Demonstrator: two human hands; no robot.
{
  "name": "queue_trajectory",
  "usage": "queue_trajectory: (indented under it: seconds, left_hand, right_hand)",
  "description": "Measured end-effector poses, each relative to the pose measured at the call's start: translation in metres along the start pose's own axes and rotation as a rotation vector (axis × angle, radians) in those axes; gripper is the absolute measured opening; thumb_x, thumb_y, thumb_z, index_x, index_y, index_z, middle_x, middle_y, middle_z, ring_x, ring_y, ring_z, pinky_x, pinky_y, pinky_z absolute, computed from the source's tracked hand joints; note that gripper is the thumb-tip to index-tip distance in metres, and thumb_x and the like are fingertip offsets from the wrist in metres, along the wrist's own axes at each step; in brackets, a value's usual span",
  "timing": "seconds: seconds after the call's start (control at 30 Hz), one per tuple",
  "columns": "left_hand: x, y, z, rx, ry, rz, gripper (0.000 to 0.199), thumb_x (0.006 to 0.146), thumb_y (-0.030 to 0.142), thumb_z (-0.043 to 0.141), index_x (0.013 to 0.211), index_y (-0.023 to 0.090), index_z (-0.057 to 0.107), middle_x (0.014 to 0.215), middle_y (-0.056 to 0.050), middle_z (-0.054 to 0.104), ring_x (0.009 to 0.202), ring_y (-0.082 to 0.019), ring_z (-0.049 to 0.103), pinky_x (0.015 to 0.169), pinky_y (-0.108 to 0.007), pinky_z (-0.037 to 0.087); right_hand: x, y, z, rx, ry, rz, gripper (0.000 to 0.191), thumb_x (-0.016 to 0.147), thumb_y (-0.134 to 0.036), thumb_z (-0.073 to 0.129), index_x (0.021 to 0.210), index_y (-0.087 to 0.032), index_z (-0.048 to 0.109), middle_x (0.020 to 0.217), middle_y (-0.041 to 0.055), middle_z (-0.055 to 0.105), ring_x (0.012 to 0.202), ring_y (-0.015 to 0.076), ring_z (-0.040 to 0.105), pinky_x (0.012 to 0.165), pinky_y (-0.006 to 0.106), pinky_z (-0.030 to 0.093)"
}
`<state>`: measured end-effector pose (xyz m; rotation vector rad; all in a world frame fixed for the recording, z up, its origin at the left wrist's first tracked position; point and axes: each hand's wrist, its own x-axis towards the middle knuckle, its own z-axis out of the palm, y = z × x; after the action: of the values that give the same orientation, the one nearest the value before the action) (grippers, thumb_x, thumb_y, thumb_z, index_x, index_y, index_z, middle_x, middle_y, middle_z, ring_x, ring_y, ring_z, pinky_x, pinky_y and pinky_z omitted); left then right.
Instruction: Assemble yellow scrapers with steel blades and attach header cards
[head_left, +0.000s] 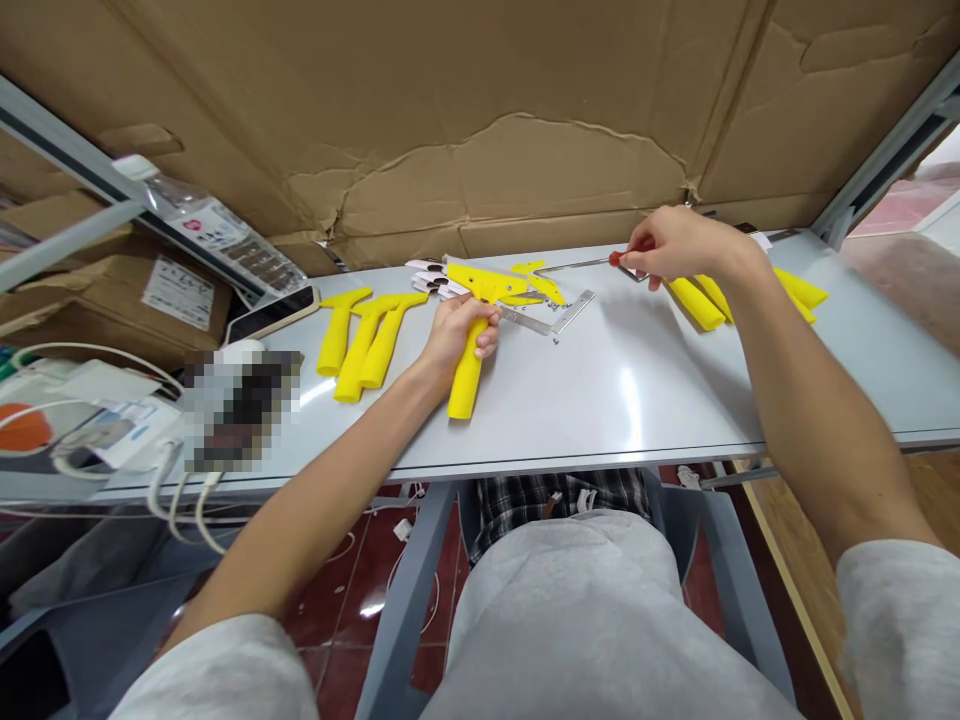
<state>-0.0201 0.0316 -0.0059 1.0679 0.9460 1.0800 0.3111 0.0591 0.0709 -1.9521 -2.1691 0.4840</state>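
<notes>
My left hand (459,338) is closed around a yellow handle (466,375) with a wider flat head. The handle's lower end points toward me. My right hand (679,245) is raised over the table's far right side, fingers pinched on a thin metal tool with a red part (615,258). A slim metal shaft (574,265) runs left from there toward a small yellow piece (529,268); its exact kind is unclear. Near the left hand lie an L-shaped metal strip (574,313), several tiny screws (556,341) and some pale flat blades with dark spots (429,278).
Several yellow handles (364,345) lie left of my left hand, and more yellow handles (697,303) lie beneath my right forearm. A phone (274,312), a plastic bottle (214,225), white cables (176,490) and a cardboard box (150,290) crowd the left. Cardboard (480,90) walls the back.
</notes>
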Motion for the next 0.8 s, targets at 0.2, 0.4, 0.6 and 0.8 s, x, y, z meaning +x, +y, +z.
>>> queue_trajectory:
  seconds: [0.2,0.4,0.6,0.8]
  left_hand:
    - [0.0,0.002,0.001,-0.005,0.017,0.035,0.026,0.064,0.022,0.075,0.076,0.019,0.051,0.073,0.002,0.06,0.043,-0.003,0.043,0.034,-0.018,0.031]
    - [0.002,0.001,0.001,0.0,0.006,0.017,0.027,0.063,0.022,0.075,0.076,0.019,0.052,0.071,0.002,0.06,0.043,-0.004,0.043,0.034,-0.018,0.032]
    - [0.0,0.001,0.005,-0.014,0.022,0.038,0.025,0.061,0.022,0.076,0.073,0.018,0.054,0.071,0.002,0.06,0.042,-0.003,0.042,0.032,-0.017,0.03]
    - [0.0,0.002,0.004,-0.021,0.04,0.041,0.021,0.062,0.02,0.073,0.073,0.017,0.056,0.071,0.002,0.06,0.042,-0.003,0.041,0.032,-0.017,0.03]
  right_hand:
    - [-0.009,-0.002,-0.003,0.189,0.137,-0.086,0.032,0.102,-0.041,0.068,0.1,-0.01,0.076,0.085,0.0167,0.076,0.076,0.016,0.063,0.081,0.038,0.048]
    - [0.013,0.001,0.023,0.133,0.292,-0.11,0.029,0.095,-0.036,0.071,0.099,-0.009,0.08,0.093,0.0182,0.077,0.09,0.0245,0.065,0.087,0.042,0.052]
    - [0.024,0.012,0.028,0.084,0.193,-0.117,0.039,0.095,-0.048,0.069,0.09,-0.011,0.08,0.086,0.0165,0.076,0.096,0.0286,0.068,0.092,0.044,0.054]
    - [0.004,0.004,0.008,0.188,0.185,-0.085,0.02,0.086,-0.039,0.083,0.085,-0.021,0.075,0.073,0.0083,0.07,0.083,0.0265,0.064,0.081,0.042,0.056]
